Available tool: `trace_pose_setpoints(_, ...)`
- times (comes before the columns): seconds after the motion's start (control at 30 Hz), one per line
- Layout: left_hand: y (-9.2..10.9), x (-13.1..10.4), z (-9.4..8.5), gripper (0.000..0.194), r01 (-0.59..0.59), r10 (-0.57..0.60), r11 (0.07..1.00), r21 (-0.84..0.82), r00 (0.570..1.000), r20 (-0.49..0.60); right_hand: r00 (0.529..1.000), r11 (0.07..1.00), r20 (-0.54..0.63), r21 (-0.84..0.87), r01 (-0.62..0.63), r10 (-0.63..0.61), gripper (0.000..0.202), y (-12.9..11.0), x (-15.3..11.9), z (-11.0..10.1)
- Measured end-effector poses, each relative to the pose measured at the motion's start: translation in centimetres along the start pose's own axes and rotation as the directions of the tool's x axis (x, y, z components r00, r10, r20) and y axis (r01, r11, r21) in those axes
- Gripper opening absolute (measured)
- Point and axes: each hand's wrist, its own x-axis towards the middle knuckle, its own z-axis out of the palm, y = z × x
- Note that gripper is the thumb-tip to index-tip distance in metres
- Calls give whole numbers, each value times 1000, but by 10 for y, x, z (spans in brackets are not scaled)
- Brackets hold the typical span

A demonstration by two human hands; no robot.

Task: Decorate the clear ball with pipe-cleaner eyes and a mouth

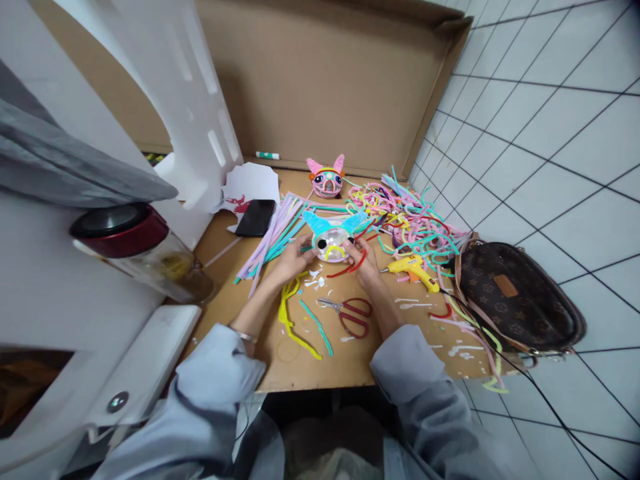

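Note:
Between both hands is a clear round lantern-like craft (336,235) with blue pipe-cleaner ears, black eyes and a yellow curve on its front. My left hand (296,259) grips its left side with closed fingers. On the other side, my right hand (363,260) holds the craft's edge, and a red pipe cleaner (349,270) runs along those fingers. Below the hands lie red-handled scissors (353,315), yellow pipe cleaners (286,320) and a short teal pipe cleaner (318,328). Farther back stands a similar finished-looking craft (327,180) with pink ears.
A yellow glue gun (414,269) with a black cord lies at right, near a tangled pipe-cleaner heap (415,223) and a brown handbag (517,293). Straight pipe cleaners (273,243) and a black phone (257,218) lie at left, beyond a glass bottle (170,267). Cardboard (330,80) walls the back.

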Motion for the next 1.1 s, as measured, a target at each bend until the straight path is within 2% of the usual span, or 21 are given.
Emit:
trace_pose_setpoints(0.1,-4,9,5,56,-1,-3,994,-105,999,-36,1000,996,-23,89,-15,18,52,1,4,4)
trace_pose_setpoints(0.23,-9,21,8,59,-17,-3,984,-176,993,-117,1000,993,-10,118,-21,23,51,2,10,8)
trace_pose_setpoints(0.43,-14,14,9,57,-63,47,987,-148,993,-112,999,989,7,141,-50,49,52,0,7,4)
trace_pose_setpoints(0.6,-15,6,10,59,-28,15,995,-101,991,-130,997,987,-31,148,-63,69,62,-1,4,1)
trace_pose_setpoints(0.83,-24,10,9,57,-75,52,989,-131,984,-168,989,970,-122,239,-49,80,52,-2,2,-7)
trace_pose_setpoints(1.0,-28,10,8,63,-17,-15,989,-149,977,-212,992,949,-123,314,11,29,35,-6,-2,-12)
trace_pose_setpoints(1.1,-27,8,8,61,-20,-13,987,-159,979,-205,976,941,-217,333,56,19,26,-9,-3,-12)
